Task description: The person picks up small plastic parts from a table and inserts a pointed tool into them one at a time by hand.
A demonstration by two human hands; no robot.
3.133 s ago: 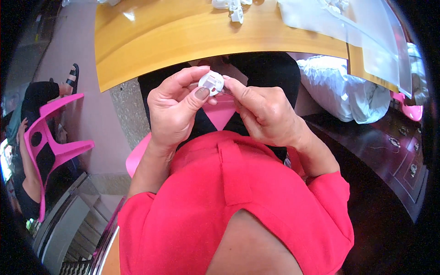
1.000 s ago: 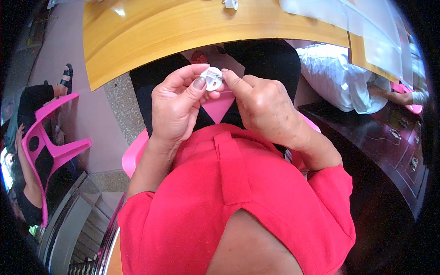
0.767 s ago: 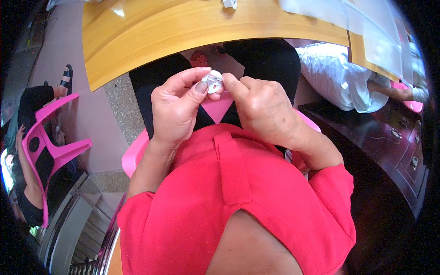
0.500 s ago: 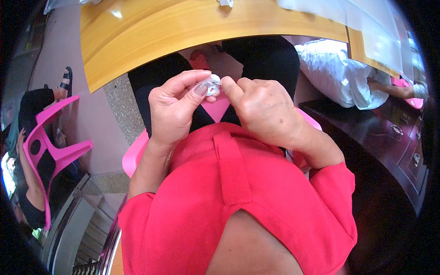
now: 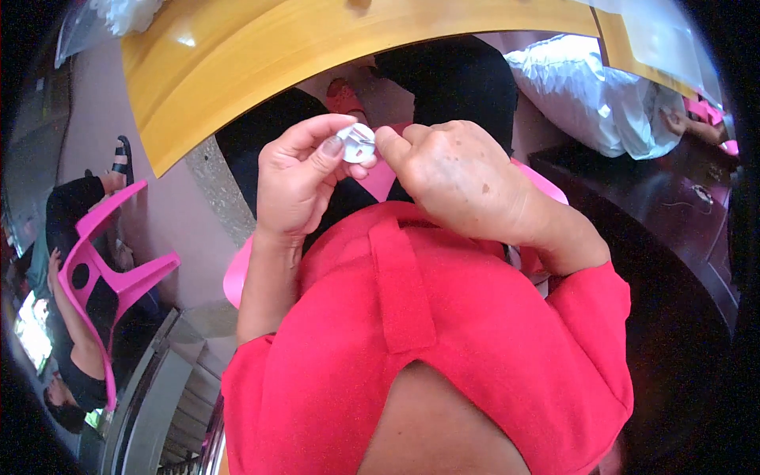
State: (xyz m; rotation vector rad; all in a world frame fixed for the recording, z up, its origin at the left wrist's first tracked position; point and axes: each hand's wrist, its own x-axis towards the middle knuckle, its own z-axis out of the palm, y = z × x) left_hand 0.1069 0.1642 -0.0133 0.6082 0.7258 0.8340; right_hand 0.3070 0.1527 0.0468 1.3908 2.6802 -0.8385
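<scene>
My left hand [image 5: 294,176] pinches a small round white plastic piece [image 5: 360,152] between thumb and fingers above my lap. A short metal-looking bit crosses its face, and a small opening shows below that. Just to the right, my right hand [image 5: 465,176] is closed with its fingers curled under. Its thumb tip points at the right rim of the white piece, touching or almost touching it. Whatever sits in the right fingers is hidden behind the thumb and knuckles.
A yellow wooden table [image 5: 261,71] curves across ahead of my knees. Bulging white sacks [image 5: 570,95] lie at the right beside dark wooden furniture [image 5: 657,190]. To the left, a person sits on a pink plastic chair [image 5: 103,245]. Another person's hand [image 5: 677,123] shows at far right.
The white piece has tilted so its round face shows more fully, with the metal bit across it. Both hands stay close together. The whole view has shifted slightly.
</scene>
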